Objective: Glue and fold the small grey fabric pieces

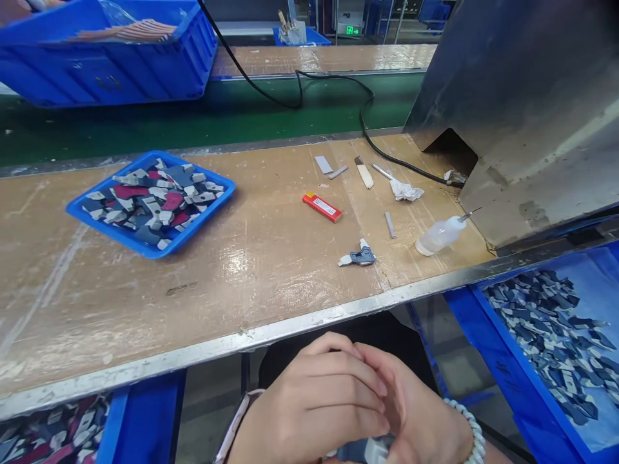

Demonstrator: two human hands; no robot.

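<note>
— Worn and scuffed, the wooden bench (242, 258) ran across the view with a green belt (193, 119) behind it. What lay on it, from the left?

— At ten o'clock sat a shallow blue tray (84, 216) heaped with grey, navy and maroon cut pieces (152, 196). Toward the centre lay a red lighter (322, 207), and at about one o'clock a lone grey-blue piece (358, 256), then a squeeze bottle (439, 235) on its side near the metal housing (522, 109). At four o'clock, below the bench edge, a blue bin (507, 380) held many more dark pieces.

— And the hands?

— Both were low at six o'clock, in the lap. The left hand (314, 403) was curled, its fingers folded over the right hand (416, 412); together they closed on a small blue-grey piece (362, 449) right at the bottom edge, mostly hidden.

— Which step was that?

— I judged it as working the piece between the fingers, pressing or fitting it. How firm each grip was, I couldn't tell. The next move would call for keeping it pinched and aligned.
</note>
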